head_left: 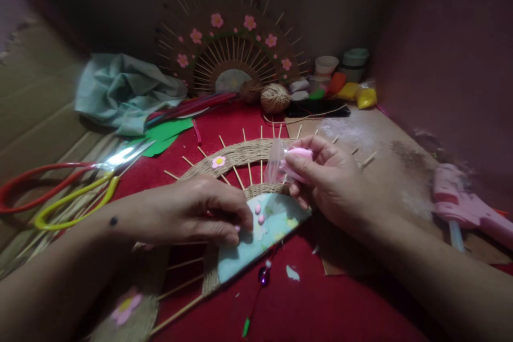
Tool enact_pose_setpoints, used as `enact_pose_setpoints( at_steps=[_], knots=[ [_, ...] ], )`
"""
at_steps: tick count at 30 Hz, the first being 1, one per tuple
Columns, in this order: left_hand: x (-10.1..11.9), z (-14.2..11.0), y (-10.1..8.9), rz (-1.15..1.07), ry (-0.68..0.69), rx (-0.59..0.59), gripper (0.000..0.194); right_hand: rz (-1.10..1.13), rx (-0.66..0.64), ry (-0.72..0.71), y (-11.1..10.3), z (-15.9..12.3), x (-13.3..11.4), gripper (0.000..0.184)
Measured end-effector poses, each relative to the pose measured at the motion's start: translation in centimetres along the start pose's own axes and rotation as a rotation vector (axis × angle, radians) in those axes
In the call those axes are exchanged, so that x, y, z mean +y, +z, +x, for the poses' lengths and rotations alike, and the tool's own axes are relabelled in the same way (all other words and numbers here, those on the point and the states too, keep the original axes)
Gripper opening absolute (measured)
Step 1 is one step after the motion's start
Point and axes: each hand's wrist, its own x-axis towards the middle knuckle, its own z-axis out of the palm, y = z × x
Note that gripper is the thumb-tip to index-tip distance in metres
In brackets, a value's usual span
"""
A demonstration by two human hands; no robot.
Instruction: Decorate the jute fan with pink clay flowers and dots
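My right hand [324,171] grips a small clear plastic bag of pink clay [298,159] between thumb and fingers, above the fan's upper edge. My left hand [216,211] is bent over the light blue floral fabric [276,219] at the centre of a woven twine-and-stick fan. Its fingertips are closed on a pink bit that looks like a small clay ball, mostly hidden. Two pink balls [259,214] lie on the fabric beside those fingers. A pink flower with a yellow centre [218,162] sits on the twine band [248,152]; another flower [126,307] is at lower left.
Scissors [120,160] lie at left by green sheet [168,136] and crumpled cloth [124,91]. A finished-looking flowered fan [232,26] stands behind. Twine ball [274,98], yellow clay bags [365,97] and cups [326,65] sit at the back; a pink glue gun [460,197] is at right.
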Motion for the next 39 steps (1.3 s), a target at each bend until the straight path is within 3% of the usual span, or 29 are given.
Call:
enact_pose_setpoints(
  at_steps=[3,8,12,21,25,31,39],
  knots=[
    [-0.4,0.0,0.4,0.0,-0.027,0.03,0.007,-0.002,-0.004,-0.007,0.0,0.0,0.1,0.025],
    [-0.7,0.2,1.1,0.073,-0.012,0.103,0.009,-0.009,-0.021,-0.019,-0.2,-0.1,0.3,0.025],
    [-1.0,0.4,1.4,0.074,0.012,0.082,0.009,-0.008,-0.013,-0.009,-0.1,0.0,0.2,0.026],
    [-0.3,0.4,1.2,0.009,-0.075,0.042,0.012,-0.001,-0.017,-0.016,-0.1,0.0,0.3,0.023],
    [-0.2,0.5,1.0,-0.005,-0.092,0.06,0.006,0.004,-0.017,-0.01,-0.2,0.0,0.3,0.023],
    [-0.5,0.6,1.3,0.031,-0.051,0.09,0.018,0.008,-0.021,-0.021,-0.2,0.0,0.4,0.024],
    [-0.9,0.6,0.9,0.076,-0.061,0.13,0.015,0.023,-0.023,-0.029,-0.1,0.0,0.4,0.024]
  ],
)
